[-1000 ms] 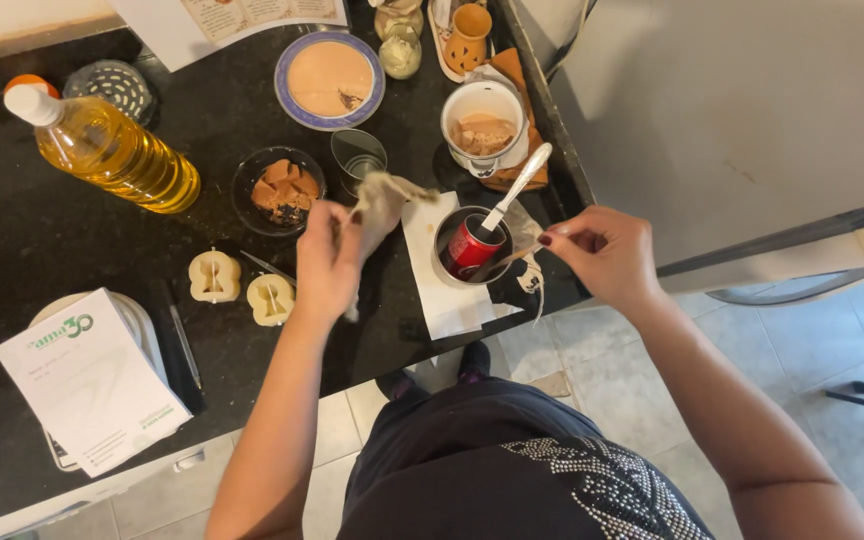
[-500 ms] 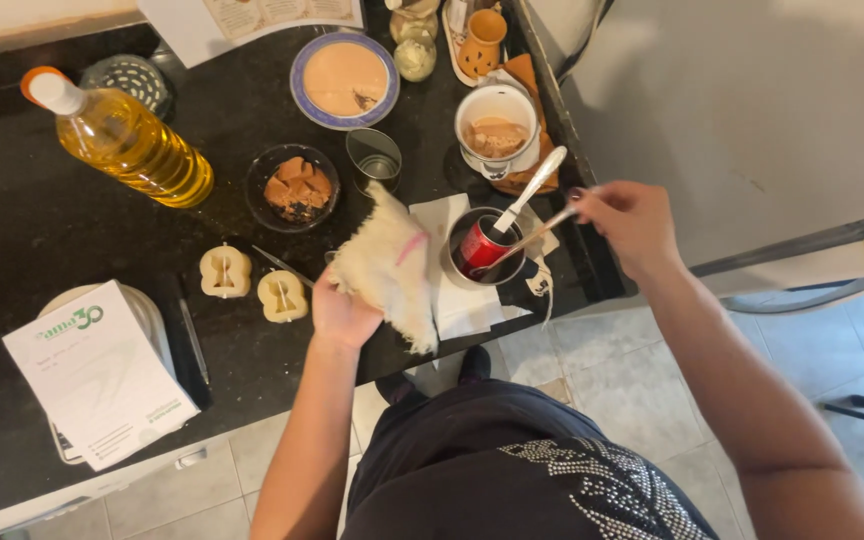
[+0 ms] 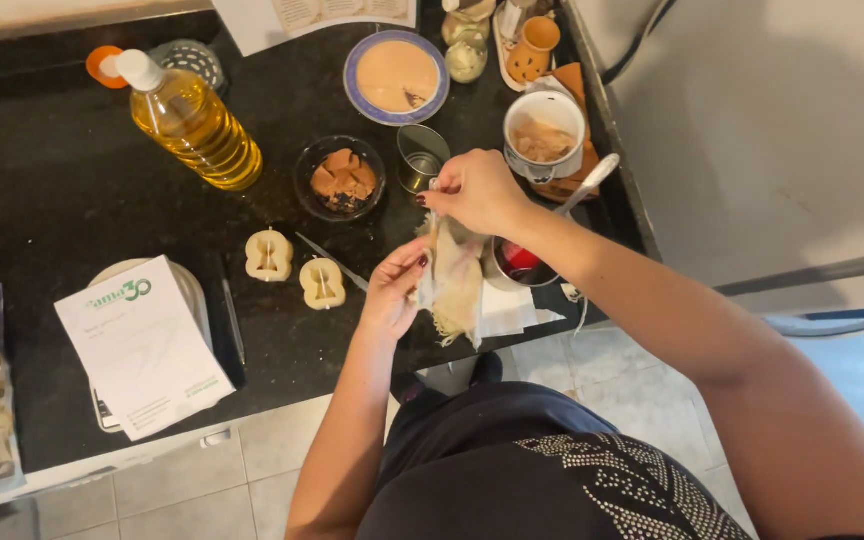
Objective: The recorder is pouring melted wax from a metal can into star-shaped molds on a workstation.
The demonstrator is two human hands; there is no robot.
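Observation:
I hold a pale, frayed cloth (image 3: 455, 285) up between both hands over the dark counter (image 3: 62, 190). My right hand (image 3: 474, 190) pinches its top edge, and my left hand (image 3: 394, 285) grips its left side lower down. Just right of the cloth sits a small pot of red liquid (image 3: 519, 264) with a white spoon (image 3: 592, 180) standing in it, on white paper (image 3: 507, 312). Two cream moulds (image 3: 294, 270) lie to the left of my left hand, with a thin knife (image 3: 332, 262) beside them.
A bottle of yellow oil (image 3: 190, 120) lies at the back left. Nearby are a dark bowl of brown chunks (image 3: 340, 178), a small metal cup (image 3: 420, 155), a blue-rimmed plate (image 3: 395, 76), a white mug (image 3: 544, 132) and a white booklet (image 3: 142, 345). The counter edge runs along the front.
My right hand came across from beside the pot and took the cloth's top edge. The left hand shifted to the cloth's side, and the cloth now hangs narrower between both hands.

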